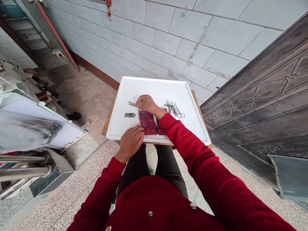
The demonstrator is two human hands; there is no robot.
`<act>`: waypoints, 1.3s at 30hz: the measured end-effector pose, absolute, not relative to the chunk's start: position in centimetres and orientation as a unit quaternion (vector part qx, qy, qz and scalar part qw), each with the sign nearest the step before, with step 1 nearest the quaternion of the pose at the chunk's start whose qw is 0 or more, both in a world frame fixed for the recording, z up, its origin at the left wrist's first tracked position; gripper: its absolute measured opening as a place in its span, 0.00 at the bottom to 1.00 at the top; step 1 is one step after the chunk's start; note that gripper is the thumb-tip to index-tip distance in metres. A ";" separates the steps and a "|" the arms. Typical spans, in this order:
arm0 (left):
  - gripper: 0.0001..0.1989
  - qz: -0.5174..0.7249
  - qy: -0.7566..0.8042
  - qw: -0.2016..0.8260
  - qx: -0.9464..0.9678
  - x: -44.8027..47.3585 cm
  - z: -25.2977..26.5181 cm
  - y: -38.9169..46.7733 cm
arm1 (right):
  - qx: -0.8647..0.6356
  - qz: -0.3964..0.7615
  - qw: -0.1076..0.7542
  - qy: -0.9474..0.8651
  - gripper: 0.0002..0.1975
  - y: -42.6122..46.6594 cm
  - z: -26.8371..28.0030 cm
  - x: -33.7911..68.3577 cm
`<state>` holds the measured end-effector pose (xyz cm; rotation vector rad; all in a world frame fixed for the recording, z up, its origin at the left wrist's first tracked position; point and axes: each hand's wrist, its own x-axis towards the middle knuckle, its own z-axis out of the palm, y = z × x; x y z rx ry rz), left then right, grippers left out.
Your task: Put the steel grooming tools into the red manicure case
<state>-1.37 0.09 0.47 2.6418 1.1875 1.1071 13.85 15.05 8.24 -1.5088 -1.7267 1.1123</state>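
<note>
An open dark-red manicure case (pixel 150 131) with rows of thin tools in loops lies on a white tray (pixel 156 86). My left hand (pixel 132 141) grips the case's near left edge, fingers curled at its border. Reaching across the case, my right hand (pixel 146 104) is closed in a pinch at its far left corner; a thin metal tool (pixel 134 99) shows at the fingertips, mostly hidden. Beside that hand lie slim metal tools (pixel 131 104). Nail clippers (pixel 130 115) rest left of the case. Right of it are nippers (pixel 168 106) and small scissors (pixel 179 113).
The tray sits on a wooden stand (pixel 105 129) against a white tiled wall (pixel 154 54). A dark patterned metal door (pixel 255 96) stands on the right. At left are a plastic-wrapped white cabinet (pixel 57 131) and shoes (pixel 74 115).
</note>
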 end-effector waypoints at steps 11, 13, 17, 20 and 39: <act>0.11 0.365 0.387 0.030 0.846 -1.3 0.4 0.2 | -0.479 0.583 0.428 -0.498 0.14 12.8 5.1 18.0; 0.10 0.367 0.388 0.033 0.845 -1.3 0.5 0.2 | -0.475 0.574 0.434 -0.507 0.21 12.5 4.8 18.4; 0.10 0.364 0.391 0.028 0.845 -1.3 0.5 0.3 | -0.467 0.555 0.436 -0.533 0.26 12.3 4.3 18.5; 0.10 0.362 0.392 0.026 0.846 -1.2 0.6 0.3 | -0.475 0.536 0.439 -0.542 0.21 12.3 3.8 18.3; 0.10 0.368 0.393 0.034 0.842 -1.2 0.8 0.2 | -0.573 0.226 0.326 -0.717 0.16 11.7 3.8 17.8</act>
